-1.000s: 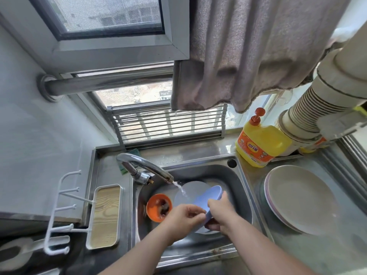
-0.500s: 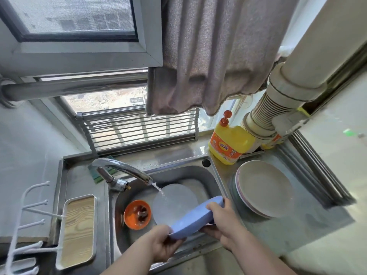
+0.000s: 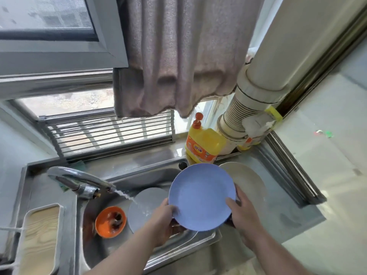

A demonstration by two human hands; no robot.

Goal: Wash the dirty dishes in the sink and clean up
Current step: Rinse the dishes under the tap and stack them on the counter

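Half a second back the round blue plastic plate was tilted edge-on above the sink's front rim; now it faces up toward the camera and sits further right, over the sink's right edge and partly covering the stack on the counter.

At far left a white tray with a pale wood-grain base lies on the steel counter. Just beside it the curved chrome tap runs a thin stream of water onto a round grey plate lying in the stainless steel sink. A small orange bowl with dark scraps inside rests in the sink left of that grey plate.

The left hand grips the blue plate's lower left rim, thumb on its face. The right hand clamps the lower right rim, thumb also on top, fingers hidden behind. The hands are apart, the plate between them.

Behind the blue plate, a stack of cream round plates rests on the counter right of the sink. A yellow dish-soap bottle with an orange label and pump stands at the back, beside a ribbed white duct pipe.
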